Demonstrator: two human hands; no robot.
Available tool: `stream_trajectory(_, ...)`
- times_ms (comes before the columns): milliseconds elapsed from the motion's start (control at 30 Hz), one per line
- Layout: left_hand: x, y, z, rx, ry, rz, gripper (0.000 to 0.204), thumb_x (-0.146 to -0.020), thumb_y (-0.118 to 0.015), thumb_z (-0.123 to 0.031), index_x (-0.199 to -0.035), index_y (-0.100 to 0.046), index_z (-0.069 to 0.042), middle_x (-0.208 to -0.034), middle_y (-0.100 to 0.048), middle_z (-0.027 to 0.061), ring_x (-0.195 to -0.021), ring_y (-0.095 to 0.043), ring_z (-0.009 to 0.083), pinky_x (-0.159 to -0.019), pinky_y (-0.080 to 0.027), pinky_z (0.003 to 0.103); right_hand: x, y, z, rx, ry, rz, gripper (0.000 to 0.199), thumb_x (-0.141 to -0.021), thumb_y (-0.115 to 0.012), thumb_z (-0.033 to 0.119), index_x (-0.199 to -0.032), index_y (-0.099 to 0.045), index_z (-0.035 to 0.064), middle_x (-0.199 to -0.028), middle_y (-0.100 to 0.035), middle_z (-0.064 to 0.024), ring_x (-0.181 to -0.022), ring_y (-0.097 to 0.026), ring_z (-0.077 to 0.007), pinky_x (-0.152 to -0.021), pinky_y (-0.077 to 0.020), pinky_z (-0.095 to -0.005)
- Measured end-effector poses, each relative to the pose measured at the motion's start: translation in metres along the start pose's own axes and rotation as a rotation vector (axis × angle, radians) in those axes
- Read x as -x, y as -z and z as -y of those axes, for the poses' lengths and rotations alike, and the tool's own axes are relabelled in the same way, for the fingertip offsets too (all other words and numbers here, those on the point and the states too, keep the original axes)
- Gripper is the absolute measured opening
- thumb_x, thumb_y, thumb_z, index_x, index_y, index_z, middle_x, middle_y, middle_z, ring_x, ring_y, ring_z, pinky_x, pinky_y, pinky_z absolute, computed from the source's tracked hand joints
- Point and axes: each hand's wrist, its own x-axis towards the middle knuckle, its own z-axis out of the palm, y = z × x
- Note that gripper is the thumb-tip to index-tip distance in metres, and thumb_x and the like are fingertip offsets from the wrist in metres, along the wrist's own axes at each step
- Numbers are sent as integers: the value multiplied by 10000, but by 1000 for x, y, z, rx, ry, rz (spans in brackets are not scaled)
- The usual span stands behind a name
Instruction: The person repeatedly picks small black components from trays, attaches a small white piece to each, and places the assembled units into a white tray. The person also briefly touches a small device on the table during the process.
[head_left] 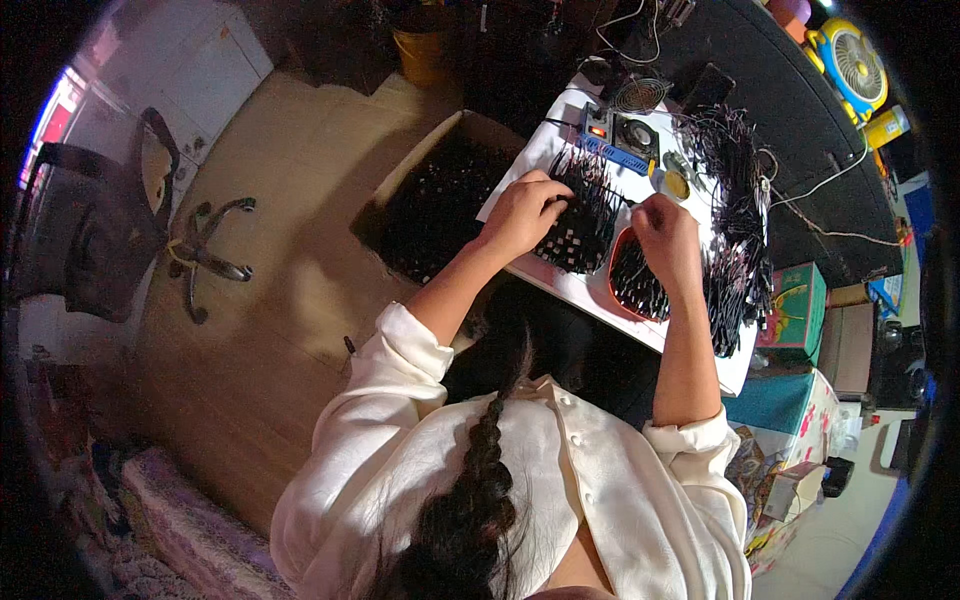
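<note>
My left hand (pixel 525 212) is at the left edge of a pile of short black cables (pixel 582 235) with small pale ends. Its fingers are curled together over the cables, and what they pinch is too small to make out. Across the pile, my right hand (pixel 665 238) is closed in a pinch, with a thin dark cable end (pixel 627 201) showing at its fingertips. Below that hand sits an orange-rimmed basket (pixel 612 285) filled with more black cables. Beyond both hands stands a blue device (pixel 625 150) with a lit red switch, beside a round tin (pixel 676 184) of yellowish material.
A large cardboard box (pixel 400 180) of dark pieces stands left of the white table (pixel 640 325). Long black cables (pixel 735 240) heap along the table's right side. Farther off are a yellow-blue fan (pixel 850 65), a green box (pixel 795 310) and an office chair (pixel 110 220).
</note>
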Motion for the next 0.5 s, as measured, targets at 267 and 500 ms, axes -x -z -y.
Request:
stream_trajectory(267,6,16,-36,44,30,-144,189,-863,-621,-68,-1037,-678,-25,-929,-672,142,-802,-652,212,-726,-510,309,47,35,11,-107,-61,-333,198,-873,-605,162,-844,-626,-33,-628,-611,-118,-543,-547,-141,-545,-447,-297)
stream_trajectory(500,42,2,-104,1301,473,75,288,-1001,-472,-174,-1154,-579,46,-997,-660,147,-900,-651,205,-837,-534,344,138,-14,26,-383,-96,-192,103,-864,-610,86,-861,-594,-15,-660,-554,-103,-554,-521,-140,-513,-416,-291)
